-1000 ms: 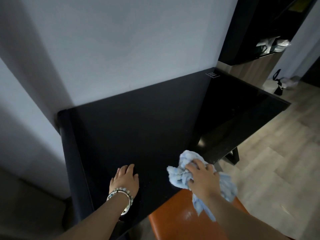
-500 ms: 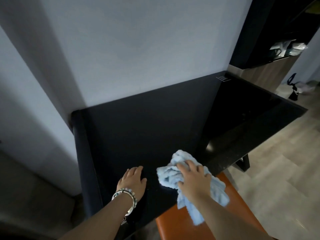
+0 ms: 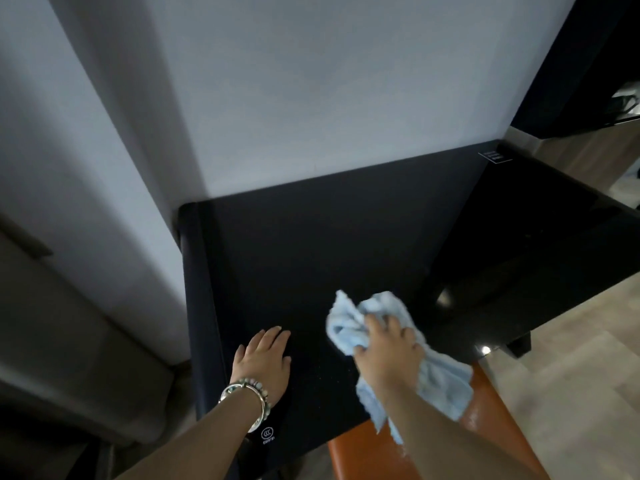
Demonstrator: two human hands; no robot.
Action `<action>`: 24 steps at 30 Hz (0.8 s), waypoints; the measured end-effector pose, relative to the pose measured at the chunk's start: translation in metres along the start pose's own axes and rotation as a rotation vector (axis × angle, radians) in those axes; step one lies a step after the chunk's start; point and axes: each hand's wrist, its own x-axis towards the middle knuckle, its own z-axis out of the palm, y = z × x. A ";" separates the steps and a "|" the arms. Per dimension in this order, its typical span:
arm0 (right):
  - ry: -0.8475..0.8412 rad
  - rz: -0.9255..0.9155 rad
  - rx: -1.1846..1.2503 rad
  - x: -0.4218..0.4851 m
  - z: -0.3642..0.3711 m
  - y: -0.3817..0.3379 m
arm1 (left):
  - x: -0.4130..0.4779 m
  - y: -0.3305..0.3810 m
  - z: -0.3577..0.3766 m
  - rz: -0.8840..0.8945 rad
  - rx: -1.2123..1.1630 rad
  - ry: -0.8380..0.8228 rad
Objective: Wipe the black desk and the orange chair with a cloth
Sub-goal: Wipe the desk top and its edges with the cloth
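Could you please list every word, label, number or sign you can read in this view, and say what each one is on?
"CCC" in a white oval mark, printed on the black desk at its near edge beside the left wrist; the small line beneath it is too blurred to read.
White printed label at the desk's far corner by the wall: too small to read.
No other text is visible.

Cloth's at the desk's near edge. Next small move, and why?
Probably sweep the right hand and blue cloth away toward the wall: the cloth lies bunched at the black desk's near edge, most of the top lies beyond it, and the left hand rests flat, bracing.
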 end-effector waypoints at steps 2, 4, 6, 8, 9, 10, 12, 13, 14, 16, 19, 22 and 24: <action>-0.007 -0.188 0.007 -0.004 -0.001 -0.010 | 0.006 -0.001 -0.002 -0.005 -0.032 0.046; -0.039 -0.280 0.040 0.008 -0.011 -0.007 | 0.012 -0.003 -0.006 -0.010 -0.062 0.070; 0.070 -0.230 0.084 0.029 -0.021 0.006 | 0.018 -0.004 -0.009 -0.015 -0.059 0.073; 0.222 -0.056 0.113 0.052 -0.029 0.029 | 0.021 -0.005 -0.011 -0.052 -0.023 0.069; 0.218 0.057 0.097 0.062 -0.029 0.043 | 0.023 -0.006 -0.012 -0.089 -0.006 0.064; 0.144 0.175 0.060 0.069 -0.028 0.054 | 0.025 -0.007 -0.013 -0.130 0.005 0.059; -0.038 0.350 -0.034 0.077 -0.018 0.068 | 0.030 -0.012 -0.015 -0.200 0.015 0.037; -0.088 0.394 -0.065 0.078 -0.013 0.069 | 0.032 -0.013 -0.015 -0.216 0.016 0.021; -0.109 0.409 -0.075 0.081 -0.008 0.065 | 0.034 -0.014 -0.015 -0.222 0.016 0.005; -0.104 0.398 -0.057 0.089 -0.003 0.049 | 0.037 -0.014 -0.016 -0.223 0.007 -0.020; -0.159 0.340 -0.001 0.112 -0.006 0.017 | 0.040 -0.018 -0.018 -0.217 0.002 -0.026; -0.216 0.193 -0.019 0.129 -0.008 -0.015 | 0.041 -0.024 -0.021 -0.183 -0.028 -0.002; -0.215 0.051 -0.041 0.133 -0.005 -0.037 | 0.041 -0.030 -0.023 -0.169 -0.085 0.045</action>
